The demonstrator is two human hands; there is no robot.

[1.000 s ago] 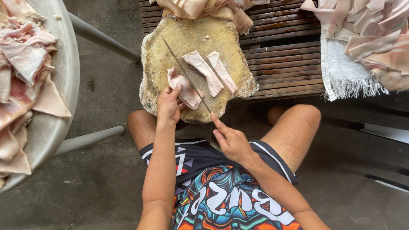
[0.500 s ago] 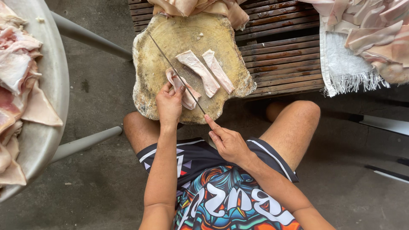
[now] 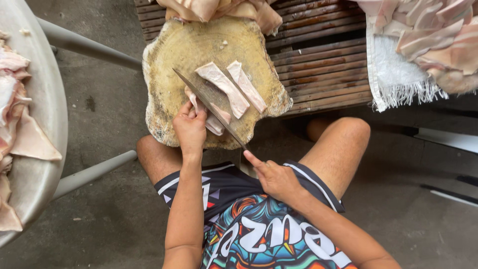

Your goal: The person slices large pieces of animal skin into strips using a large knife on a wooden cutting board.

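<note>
Head view: at far left, pale meat (image 3: 15, 114) is heaped in a metal basin (image 3: 47, 99). On the block (image 3: 174, 74), a strip (image 3: 211, 119) is pinned by the left hand (image 3: 190, 128), fingers curled down on it. A knife (image 3: 209, 107) is laid across that strip, its handle gripped in the closed right hand (image 3: 275, 178). Two cut strips (image 3: 234, 87) are seen just beside the blade, and a fringed cloth (image 3: 398, 74) at right.

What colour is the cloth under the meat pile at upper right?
White, with a fringed lower edge: the cloth shows in the head view, lying on the slatted wooden bench.
</note>
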